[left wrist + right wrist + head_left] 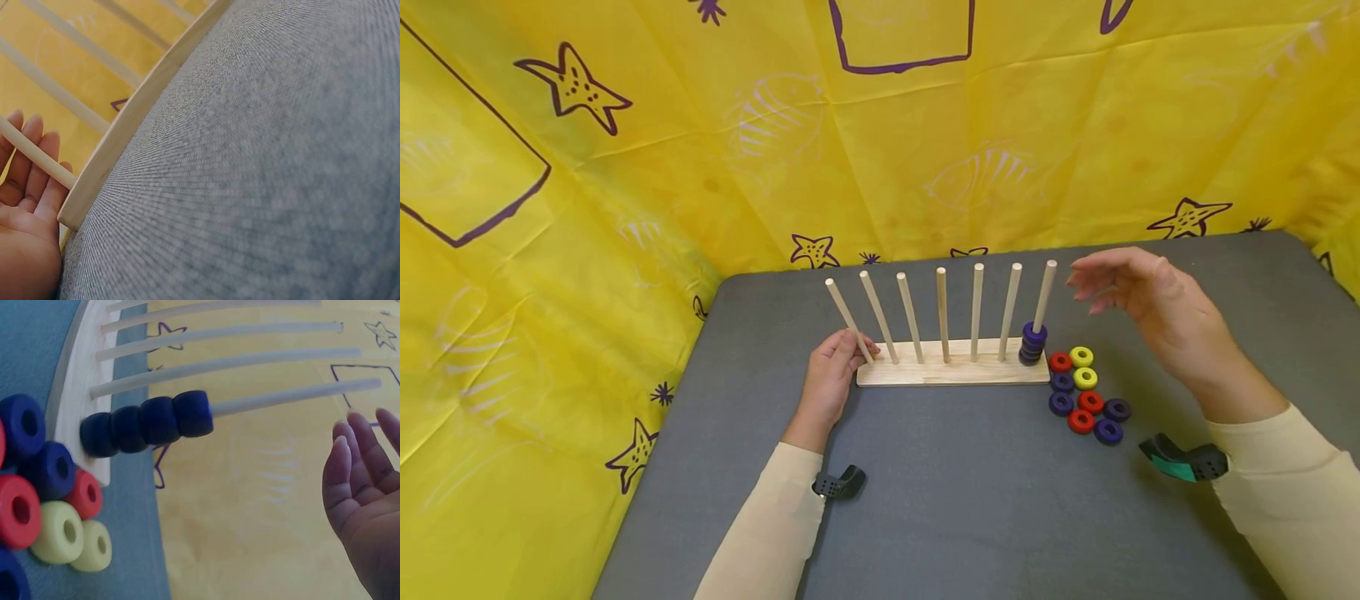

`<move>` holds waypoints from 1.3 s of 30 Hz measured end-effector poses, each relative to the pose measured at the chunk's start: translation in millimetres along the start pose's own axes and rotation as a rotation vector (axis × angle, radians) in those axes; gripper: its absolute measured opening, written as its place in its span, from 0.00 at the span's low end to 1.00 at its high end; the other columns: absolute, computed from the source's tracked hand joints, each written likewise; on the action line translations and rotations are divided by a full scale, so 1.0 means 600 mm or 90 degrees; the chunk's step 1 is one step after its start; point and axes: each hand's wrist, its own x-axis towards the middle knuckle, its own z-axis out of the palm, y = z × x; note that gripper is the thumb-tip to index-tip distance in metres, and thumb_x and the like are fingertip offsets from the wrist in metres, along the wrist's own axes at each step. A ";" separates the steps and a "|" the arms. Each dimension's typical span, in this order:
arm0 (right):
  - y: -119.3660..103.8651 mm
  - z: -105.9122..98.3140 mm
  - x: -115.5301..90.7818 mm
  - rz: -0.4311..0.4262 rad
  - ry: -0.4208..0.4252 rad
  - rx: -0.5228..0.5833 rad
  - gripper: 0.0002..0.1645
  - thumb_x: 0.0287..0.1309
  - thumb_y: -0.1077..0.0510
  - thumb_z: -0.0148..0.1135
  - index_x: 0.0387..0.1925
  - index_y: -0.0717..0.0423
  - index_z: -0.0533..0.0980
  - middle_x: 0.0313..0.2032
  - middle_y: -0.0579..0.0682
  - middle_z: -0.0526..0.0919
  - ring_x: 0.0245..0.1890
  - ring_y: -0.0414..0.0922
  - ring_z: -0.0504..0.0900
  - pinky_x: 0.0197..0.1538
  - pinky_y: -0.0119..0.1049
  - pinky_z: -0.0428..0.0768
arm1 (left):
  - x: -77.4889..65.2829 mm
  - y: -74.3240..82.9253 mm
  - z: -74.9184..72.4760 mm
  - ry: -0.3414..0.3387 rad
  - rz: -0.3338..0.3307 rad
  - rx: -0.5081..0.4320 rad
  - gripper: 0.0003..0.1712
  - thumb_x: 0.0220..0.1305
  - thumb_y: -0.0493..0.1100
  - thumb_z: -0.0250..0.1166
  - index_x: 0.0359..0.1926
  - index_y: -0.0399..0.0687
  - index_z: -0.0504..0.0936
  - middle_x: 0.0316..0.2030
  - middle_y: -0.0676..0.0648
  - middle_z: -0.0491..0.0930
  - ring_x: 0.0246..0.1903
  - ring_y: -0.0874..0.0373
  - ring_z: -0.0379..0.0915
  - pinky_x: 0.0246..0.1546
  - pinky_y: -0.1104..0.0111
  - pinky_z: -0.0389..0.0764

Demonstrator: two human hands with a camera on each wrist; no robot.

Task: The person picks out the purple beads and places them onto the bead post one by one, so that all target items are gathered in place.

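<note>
A wooden peg stand (955, 373) with a row of upright pegs stands on the grey table. At its left end, my left hand (831, 375) holds the stand by the leftmost peg (37, 155), with the thumb on the near side and the fingers behind it. Several dark blue-purple rings (159, 422) are stacked at the bottom of the rightmost peg (294, 397). My right hand (1172, 312) is raised just right of that peg's top, fingers loosely bent and holding nothing. Its fingertips are apart from the peg in the right wrist view.
Loose rings lie by the stand's right end: red rings (1081, 421), yellow rings (1086, 378) and dark blue-purple rings (1108, 431). A yellow patterned cloth (880, 167) hangs behind and left of the grey table (955, 492).
</note>
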 end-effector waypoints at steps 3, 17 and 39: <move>0.004 -0.007 -0.008 0.006 -0.002 0.019 0.34 0.92 0.49 0.35 0.68 0.77 0.72 0.61 0.63 0.81 0.60 0.53 0.80 0.58 0.37 0.77 | 0.000 -0.001 -0.001 0.001 -0.003 0.002 0.30 0.88 0.50 0.55 0.48 0.19 0.79 0.42 0.40 0.84 0.47 0.49 0.83 0.53 0.61 0.83; 0.012 -0.038 -0.059 0.042 -0.007 -0.008 0.32 0.92 0.52 0.34 0.70 0.77 0.70 0.62 0.63 0.82 0.61 0.51 0.80 0.62 0.34 0.77 | 0.001 -0.003 -0.003 -0.005 0.006 0.005 0.30 0.88 0.51 0.56 0.47 0.19 0.79 0.41 0.42 0.84 0.47 0.44 0.83 0.53 0.61 0.83; 0.028 -0.068 -0.139 0.172 0.036 -0.139 0.28 0.90 0.59 0.34 0.65 0.82 0.70 0.59 0.56 0.85 0.56 0.48 0.82 0.55 0.31 0.79 | 0.000 -0.001 -0.001 -0.004 -0.001 0.009 0.31 0.88 0.52 0.56 0.48 0.20 0.79 0.42 0.42 0.84 0.49 0.43 0.82 0.54 0.60 0.82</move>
